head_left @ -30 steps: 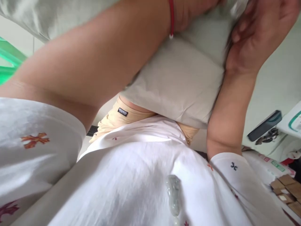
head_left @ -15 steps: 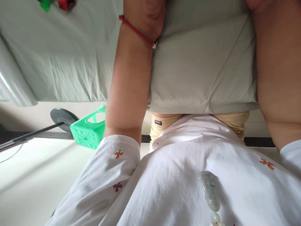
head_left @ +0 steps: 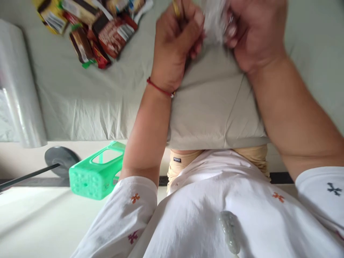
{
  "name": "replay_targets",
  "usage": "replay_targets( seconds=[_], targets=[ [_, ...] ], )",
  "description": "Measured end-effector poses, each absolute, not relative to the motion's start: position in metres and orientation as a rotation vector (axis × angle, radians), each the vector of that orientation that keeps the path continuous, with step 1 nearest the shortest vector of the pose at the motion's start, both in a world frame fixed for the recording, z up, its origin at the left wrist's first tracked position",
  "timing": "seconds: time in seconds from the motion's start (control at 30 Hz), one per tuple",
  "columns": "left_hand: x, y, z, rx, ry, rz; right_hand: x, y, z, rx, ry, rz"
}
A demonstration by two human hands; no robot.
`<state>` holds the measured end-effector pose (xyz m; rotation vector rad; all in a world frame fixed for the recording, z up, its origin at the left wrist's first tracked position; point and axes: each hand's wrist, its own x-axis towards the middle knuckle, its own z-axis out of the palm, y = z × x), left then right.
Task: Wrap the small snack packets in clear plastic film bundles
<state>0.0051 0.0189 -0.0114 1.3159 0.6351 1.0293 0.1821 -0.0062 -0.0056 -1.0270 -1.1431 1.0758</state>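
Note:
Clear crinkled plastic (head_left: 215, 21) stretches between my two hands at the top of the view. My left hand (head_left: 178, 46), with a ring and a red string bracelet, pinches its left side between thumb and fingers. On the other side, my right hand (head_left: 258, 32) has its fingers curled round the plastic, somewhat blurred. The upper end of the plastic is cut off by the frame. To the left of my left hand lies a pile of wrapped snacks (head_left: 115, 36) in brown, red and yellow packets.
A grey-green cloth (head_left: 80, 89) covers the surface under my hands. A roll of clear plastic (head_left: 21, 86) lies at its left edge. Below the edge stand a green plastic basket (head_left: 86, 181) and a dark round base (head_left: 61, 161) with a pole.
Both hands, mostly out of frame before, now show at the top with the plastic between them. The view has shifted, so more of the snack pile is seen.

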Motion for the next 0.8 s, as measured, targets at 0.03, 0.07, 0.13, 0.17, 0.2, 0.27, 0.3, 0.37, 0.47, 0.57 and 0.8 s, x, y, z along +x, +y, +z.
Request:
replay_targets(
  seconds=[0.03,0.07,0.13,0.17,0.2,0.27,0.3,0.37,0.47,0.57,0.8],
  targets=[
    [0.005,0.017,-0.009,1.302,0.592,1.023,0.178,-0.010,0.000,-0.978,-1.186,1.075],
    [0.005,0.015,-0.007,1.260,0.593,1.017,0.176,-0.013,0.003,-0.954,-1.225,1.073],
    [0.004,0.013,-0.006,1.152,0.580,1.029,0.174,-0.017,0.004,-0.985,-1.300,1.064],
    [0.003,0.012,-0.005,1.079,0.623,1.020,0.173,-0.018,0.004,-1.033,-1.311,1.052],
    [0.002,0.011,-0.005,1.022,0.668,1.008,0.172,-0.019,0.003,-1.079,-1.301,1.051],
    [0.001,0.010,-0.005,0.950,0.753,0.994,0.170,-0.021,0.000,-1.134,-1.210,1.093],
    [0.000,0.010,-0.005,0.943,0.774,0.992,0.169,-0.022,-0.001,-1.137,-1.150,1.133],
    [0.000,0.010,-0.005,0.966,0.779,0.989,0.169,-0.023,-0.004,-1.115,-1.046,1.200],
    [-0.002,0.009,-0.004,0.997,0.756,0.974,0.172,-0.022,-0.007,-1.076,-1.013,1.226],
    [-0.003,0.011,-0.003,0.981,0.715,0.984,0.177,-0.020,-0.008,-1.063,-0.963,1.216],
    [-0.009,0.019,-0.011,0.960,0.809,1.090,0.184,-0.013,-0.008,-1.007,-0.797,1.189]
  ],
)
